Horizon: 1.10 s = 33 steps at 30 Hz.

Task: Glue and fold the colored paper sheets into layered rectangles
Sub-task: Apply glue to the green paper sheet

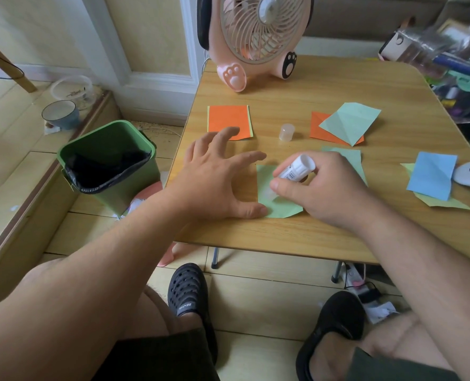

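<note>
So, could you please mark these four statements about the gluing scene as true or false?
1. The right hand holds the glue stick. True.
2. The glue cap is on the stick. False: it stands apart on the table.
3. The left hand has its thumb on the green sheet. True.
4. The bin sits on the table. False: it is on the floor.

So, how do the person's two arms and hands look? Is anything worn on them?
Both forearms are bare up to the frame edge: no sleeves show. The left hand and the right hand have no gloves, and no rings, watch or wristband can be seen. The fingernails are short.
</note>
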Tool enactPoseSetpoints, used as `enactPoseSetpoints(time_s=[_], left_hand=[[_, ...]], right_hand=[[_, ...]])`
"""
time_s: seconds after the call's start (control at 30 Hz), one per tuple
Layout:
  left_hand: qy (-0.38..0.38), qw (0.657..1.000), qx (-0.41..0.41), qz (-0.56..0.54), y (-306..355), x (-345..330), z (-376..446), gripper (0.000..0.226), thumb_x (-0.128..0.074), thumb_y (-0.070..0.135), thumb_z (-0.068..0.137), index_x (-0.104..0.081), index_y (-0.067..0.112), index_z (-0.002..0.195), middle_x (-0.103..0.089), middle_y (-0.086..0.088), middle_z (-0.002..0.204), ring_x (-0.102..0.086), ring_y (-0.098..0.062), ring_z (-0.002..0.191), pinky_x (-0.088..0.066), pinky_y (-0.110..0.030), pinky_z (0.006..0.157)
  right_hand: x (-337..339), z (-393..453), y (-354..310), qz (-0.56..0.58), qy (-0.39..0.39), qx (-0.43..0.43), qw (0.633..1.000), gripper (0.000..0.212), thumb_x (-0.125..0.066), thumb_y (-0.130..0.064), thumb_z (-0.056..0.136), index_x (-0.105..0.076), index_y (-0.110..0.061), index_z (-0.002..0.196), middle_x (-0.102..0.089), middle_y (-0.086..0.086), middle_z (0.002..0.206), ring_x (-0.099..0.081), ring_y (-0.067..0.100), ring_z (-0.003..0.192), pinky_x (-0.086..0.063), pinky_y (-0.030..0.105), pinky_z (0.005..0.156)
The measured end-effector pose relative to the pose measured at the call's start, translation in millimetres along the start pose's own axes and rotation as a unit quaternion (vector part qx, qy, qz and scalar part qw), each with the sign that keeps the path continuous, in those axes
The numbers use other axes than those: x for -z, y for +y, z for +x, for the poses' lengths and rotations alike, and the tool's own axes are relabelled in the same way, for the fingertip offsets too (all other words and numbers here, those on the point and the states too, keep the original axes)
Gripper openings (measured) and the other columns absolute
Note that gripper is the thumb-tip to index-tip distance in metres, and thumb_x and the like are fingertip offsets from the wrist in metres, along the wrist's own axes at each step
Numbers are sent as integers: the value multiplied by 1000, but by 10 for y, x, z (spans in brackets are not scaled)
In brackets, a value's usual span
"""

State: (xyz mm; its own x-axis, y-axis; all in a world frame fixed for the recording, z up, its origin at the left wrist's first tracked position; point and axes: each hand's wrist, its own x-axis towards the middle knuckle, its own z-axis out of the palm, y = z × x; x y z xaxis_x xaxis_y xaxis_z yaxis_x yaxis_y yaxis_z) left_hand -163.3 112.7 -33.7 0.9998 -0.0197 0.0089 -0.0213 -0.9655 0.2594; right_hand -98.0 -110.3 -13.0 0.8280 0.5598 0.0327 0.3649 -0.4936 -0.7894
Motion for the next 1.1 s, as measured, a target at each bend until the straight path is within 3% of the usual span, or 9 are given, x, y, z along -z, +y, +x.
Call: enactPoseSetpoints(time_s=[0.1,0.2,0.4,0.6,0.8,1.1], left_hand=[[-9,1000,-6,-6,-8,1,8,102,-45,100,57,-29,60,150,-9,5,168,-2,-32,154,-9,-57,122],[-12,1000,-13,-5,-18,-20,15,102,-46,99,58,-28,60,150,-11,5,167,-2,-31,154,-9,-56,122],[-15,1000,-8,-9,-11,-28,13,102,-46,99,57,-30,60,150,-18,5,166,-6,-30,154,-9,-54,122],[-19,1000,-5,-10,-16,-28,10,104,-45,100,56,-30,59,150,-20,6,166,-7,-29,153,-9,-54,122],[-26,1000,-7,-9,-26,-48,27,103,-45,101,56,-29,59,150,-21,4,165,-7,-30,153,-10,-57,122],[-27,999,-11,-13,-40,-43,29,101,-46,100,58,-29,59,149,-22,5,164,-8,-31,153,-10,-58,122]], right_hand=[[-27,-2,-6,-17,-8,-2,1000,12,-81,-42,83,-74,-33,83,-72,-13,79,-60,8,69,-48,31,63],[-48,-14,-13,-22,-15,-7,1000,12,-81,-43,83,-74,-33,83,-71,-13,81,-63,13,75,-53,36,70],[-27,13,-30,-31,-29,-12,999,14,-81,-44,83,-73,-32,86,-73,-5,81,-61,15,68,-53,38,67],[48,9,-4,-31,-39,-31,998,13,-82,-41,82,-75,-30,86,-73,-18,83,-65,16,74,-54,32,69],[163,-29,86,-26,-35,-43,998,10,-84,-35,82,-76,-30,87,-73,-14,81,-65,18,74,-50,25,64],[347,-39,137,-40,-47,-49,997,11,-86,-36,80,-78,-35,87,-77,-15,92,-70,16,93,-56,39,90]])
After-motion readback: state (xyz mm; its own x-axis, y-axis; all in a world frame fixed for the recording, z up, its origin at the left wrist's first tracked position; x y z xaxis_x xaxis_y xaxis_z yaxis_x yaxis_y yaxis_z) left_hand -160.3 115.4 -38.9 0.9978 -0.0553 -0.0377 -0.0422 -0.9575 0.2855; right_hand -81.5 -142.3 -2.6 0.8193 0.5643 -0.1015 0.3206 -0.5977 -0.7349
